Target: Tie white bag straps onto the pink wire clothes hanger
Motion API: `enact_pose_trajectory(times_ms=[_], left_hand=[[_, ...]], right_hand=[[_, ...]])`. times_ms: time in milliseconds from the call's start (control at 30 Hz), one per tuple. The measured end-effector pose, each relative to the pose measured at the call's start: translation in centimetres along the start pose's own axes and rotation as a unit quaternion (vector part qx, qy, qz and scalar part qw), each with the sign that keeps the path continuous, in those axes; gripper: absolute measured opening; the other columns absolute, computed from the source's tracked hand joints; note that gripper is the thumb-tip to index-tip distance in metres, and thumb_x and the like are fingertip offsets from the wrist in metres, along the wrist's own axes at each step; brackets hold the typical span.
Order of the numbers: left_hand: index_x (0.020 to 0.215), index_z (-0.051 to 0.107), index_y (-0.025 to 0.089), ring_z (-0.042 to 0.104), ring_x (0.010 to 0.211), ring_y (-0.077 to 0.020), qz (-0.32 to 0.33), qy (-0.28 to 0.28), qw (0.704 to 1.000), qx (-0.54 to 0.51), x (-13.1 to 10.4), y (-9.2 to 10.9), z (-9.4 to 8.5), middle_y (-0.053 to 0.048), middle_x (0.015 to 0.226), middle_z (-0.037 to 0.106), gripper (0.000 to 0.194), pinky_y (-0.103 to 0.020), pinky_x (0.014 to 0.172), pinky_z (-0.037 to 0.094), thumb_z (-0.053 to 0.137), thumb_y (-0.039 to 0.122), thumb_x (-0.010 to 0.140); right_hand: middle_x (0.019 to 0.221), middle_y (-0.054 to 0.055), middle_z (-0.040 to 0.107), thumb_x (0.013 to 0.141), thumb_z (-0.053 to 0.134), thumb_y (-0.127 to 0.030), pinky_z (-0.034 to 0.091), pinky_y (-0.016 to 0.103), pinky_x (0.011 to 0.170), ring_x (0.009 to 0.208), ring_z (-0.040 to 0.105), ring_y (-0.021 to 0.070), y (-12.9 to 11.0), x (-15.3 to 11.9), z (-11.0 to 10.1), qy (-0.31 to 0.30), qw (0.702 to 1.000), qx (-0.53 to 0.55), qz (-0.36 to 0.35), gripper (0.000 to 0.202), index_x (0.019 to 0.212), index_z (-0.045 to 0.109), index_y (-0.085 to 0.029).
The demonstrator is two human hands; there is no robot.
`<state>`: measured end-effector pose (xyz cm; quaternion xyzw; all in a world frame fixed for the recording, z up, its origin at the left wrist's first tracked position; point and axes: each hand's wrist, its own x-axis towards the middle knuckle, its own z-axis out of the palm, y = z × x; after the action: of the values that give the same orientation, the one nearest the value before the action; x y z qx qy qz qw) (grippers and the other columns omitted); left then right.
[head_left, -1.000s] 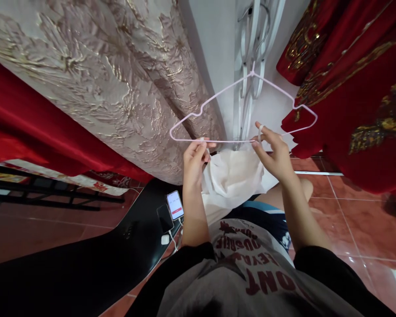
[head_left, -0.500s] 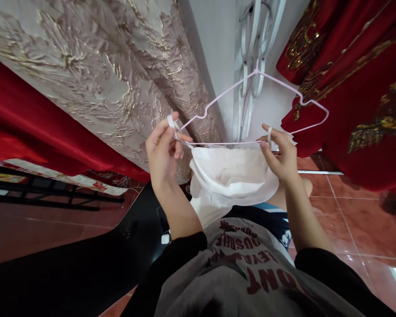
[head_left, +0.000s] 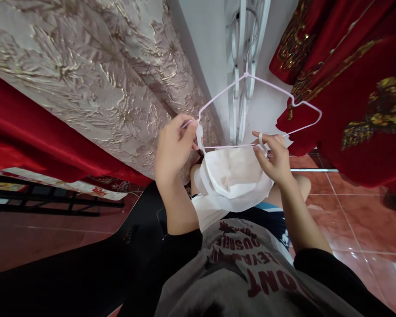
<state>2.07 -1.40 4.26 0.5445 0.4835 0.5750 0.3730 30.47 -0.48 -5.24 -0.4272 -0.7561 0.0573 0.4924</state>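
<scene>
A pale pink clothes hanger [head_left: 247, 75] is in front of me, hook upward. Just under its bottom bar hangs a thin white garment [head_left: 239, 176] with narrow shoulder straps, its neckline turned up toward me. My left hand [head_left: 176, 147] is closed round the hanger's left end, and the left strap [head_left: 199, 134] runs down beside the thumb to the garment. My right hand [head_left: 273, 154] pinches near the bottom bar at the right. The right strap [head_left: 261, 140] is looped over its index finger. The hanger's right end is bare.
White hangers [head_left: 239, 66] hang against the pale wall. Pinkish fabric with gold relief [head_left: 119, 88] drapes at left, red embroidered cloth [head_left: 356, 101] at right. A black surface [head_left: 86, 259] lies at lower left, above red floor tiles [head_left: 346, 211].
My left hand has turned and moved right, closing over the hanger's left end; the left strap, earlier spread on its fingers, now lies at that end. My right hand still holds its strap.
</scene>
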Motion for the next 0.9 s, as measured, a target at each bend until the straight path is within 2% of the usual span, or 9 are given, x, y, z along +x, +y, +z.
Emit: enact_pose_trajectory(times_ms=[133, 233, 300, 433, 533, 700, 800, 867, 900], left_hand=[[0.099, 0.072, 0.023, 0.068, 0.065, -0.0153, 0.064, 0.151, 0.986, -0.026, -1.3, -2.6, 0.1, 0.002, 0.07, 0.067, 0.019, -0.026, 0.057, 0.049, 0.084, 0.037, 0.094], [0.099, 0.058, 0.025, 0.064, 0.071, -0.0119, 0.111, 0.293, 0.947, -0.067, -2.0, -6.9, 1.1, 0.005, 0.075, 0.06, 0.037, -0.022, 0.063, 0.049, 0.09, 0.04, 0.086], [0.105, 0.054, 0.025, 0.066, 0.079, -0.0116, 0.087, 0.338, 0.93, -0.118, -2.3, -9.6, 2.3, 0.003, 0.09, 0.064, 0.051, -0.021, 0.065, 0.049, 0.094, 0.042, 0.078], [0.111, 0.061, 0.024, 0.071, 0.087, -0.013, -0.023, 0.241, 0.951, -0.19, -2.9, -11.6, 4.9, -0.004, 0.102, 0.073, 0.043, -0.022, 0.074, 0.052, 0.087, 0.047, 0.085], [0.099, 0.068, 0.022, 0.072, 0.083, -0.0126, -0.002, 0.2, 0.958, -0.205, -3.1, -10.5, 5.7, -0.005, 0.094, 0.076, 0.029, -0.023, 0.078, 0.053, 0.075, 0.049, 0.097], [0.089, 0.067, 0.022, 0.069, 0.077, -0.0121, 0.036, 0.184, 0.96, -0.207, -3.4, -9.1, 5.4, -0.001, 0.083, 0.072, 0.032, -0.024, 0.08, 0.056, 0.074, 0.052, 0.099], [0.087, 0.065, 0.022, 0.07, 0.077, -0.0135, 0.038, 0.171, 0.966, -0.19, -3.4, -8.9, 5.2, -0.001, 0.083, 0.07, 0.037, -0.026, 0.081, 0.057, 0.073, 0.057, 0.098], [0.086, 0.064, 0.022, 0.069, 0.076, -0.0137, 0.041, 0.168, 0.965, -0.199, -3.3, -8.9, 5.0, -0.001, 0.083, 0.07, 0.04, -0.027, 0.08, 0.057, 0.073, 0.059, 0.097], [0.086, 0.064, 0.022, 0.069, 0.075, -0.0135, 0.044, 0.165, 0.964, -0.203, -3.2, -8.9, 5.0, -0.001, 0.083, 0.07, 0.041, -0.027, 0.079, 0.058, 0.075, 0.06, 0.096]], right_hand=[[0.105, 0.003, 0.081, 0.102, 0.06, -0.036, 0.051, 0.048, 0.098, 0.094, 0.069, 0.0246, -0.1, -0.1, 0.0, -0.006, 1.0, -0.007, 0.0, 0.036, 0.137, 0.07, -0.031], [0.104, 0.003, 0.081, 0.102, 0.061, -0.034, 0.051, 0.047, 0.097, 0.093, 0.069, 0.024, -0.3, -0.2, 0.5, 0.002, 1.0, -0.008, -0.013, 0.036, 0.137, 0.069, -0.03], [0.104, 0.003, 0.081, 0.102, 0.061, -0.033, 0.051, 0.047, 0.097, 0.092, 0.069, 0.0236, -0.4, -0.2, 0.9, 0.012, 1.0, -0.008, -0.021, 0.037, 0.138, 0.069, -0.03], [0.106, 0.003, 0.081, 0.102, 0.061, -0.032, 0.053, 0.048, 0.097, 0.093, 0.07, 0.0243, -0.6, -0.2, 1.2, 0.013, 1.0, -0.015, -0.015, 0.038, 0.139, 0.068, -0.032], [0.108, 0.004, 0.081, 0.101, 0.062, -0.032, 0.056, 0.051, 0.097, 0.095, 0.071, 0.0253, -0.8, -0.4, 0.9, 0.009, 1.0, -0.004, -0.009, 0.041, 0.142, 0.066, -0.032], [0.132, 0.007, 0.079, 0.104, 0.055, -0.032, 0.058, 0.059, 0.11, 0.123, 0.074, 0.0286, 0.3, -0.6, -0.4, 0.023, 0.996, 0.085, 0.019, 0.043, 0.146, 0.066, -0.034], [0.124, 0.007, 0.081, 0.102, 0.062, -0.035, 0.063, 0.058, 0.104, 0.112, 0.079, 0.0289, 3.0, -0.4, -2.0, 0.185, 0.973, 0.125, 0.064, 0.031, 0.127, 0.079, -0.03], [0.11, 0.007, 0.083, 0.093, 0.077, -0.039, 0.065, 0.059, 0.099, 0.101, 0.08, 0.03, 5.2, 0.0, -3.6, 0.314, 0.937, 0.119, 0.092, 0.025, 0.115, 0.083, -0.028], [0.107, 0.007, 0.083, 0.088, 0.084, -0.041, 0.064, 0.06, 0.098, 0.1, 0.08, 0.0314, 6.1, 0.3, -4.5, 0.345, 0.926, 0.112, 0.1, 0.026, 0.11, 0.084, -0.029]])
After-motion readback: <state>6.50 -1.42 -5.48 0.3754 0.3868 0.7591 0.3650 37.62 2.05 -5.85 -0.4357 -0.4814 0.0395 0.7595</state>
